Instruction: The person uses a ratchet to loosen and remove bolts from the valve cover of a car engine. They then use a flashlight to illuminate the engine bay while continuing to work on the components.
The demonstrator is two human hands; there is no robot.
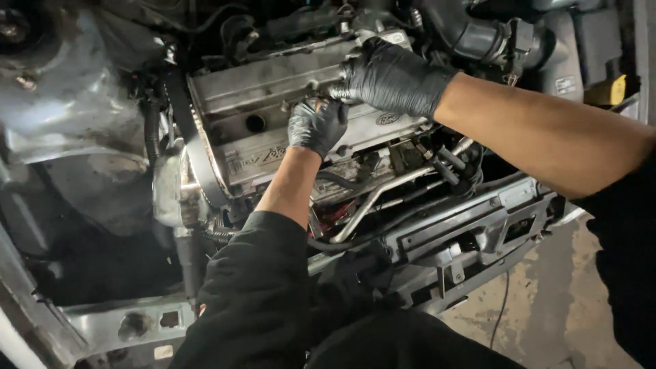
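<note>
Two gloved hands work at the top of a grey cast-metal engine valve cover [273, 116] set in an open car engine bay. The left hand [316, 126], in a black nitrile glove, reaches up from below and rests against the middle of the cover, its fingers [321, 113] curled together around something small that the glove hides; what it grips cannot be told. The right hand [391, 76], gloved the same, comes in from the right and presses on the upper edge of the cover, fingers bunched and closed on a small fitting or fastener just above the left hand; the part itself is masked. Judged from the posture, the step in hand is work on a fixing or connector at the centre of the cover, one hand steadying while the other turns or pulls. A further move would call for a firm grip in a tight space, clear of the black rubber hoses [451, 164] and bright metal pipe [369, 201] just below. A round dark plug well [254, 123] lies open in the cover, left of the hands; its contents are too dark to read. A yellow cap [617, 89] sits on a reservoir at far right, well apart.
</note>
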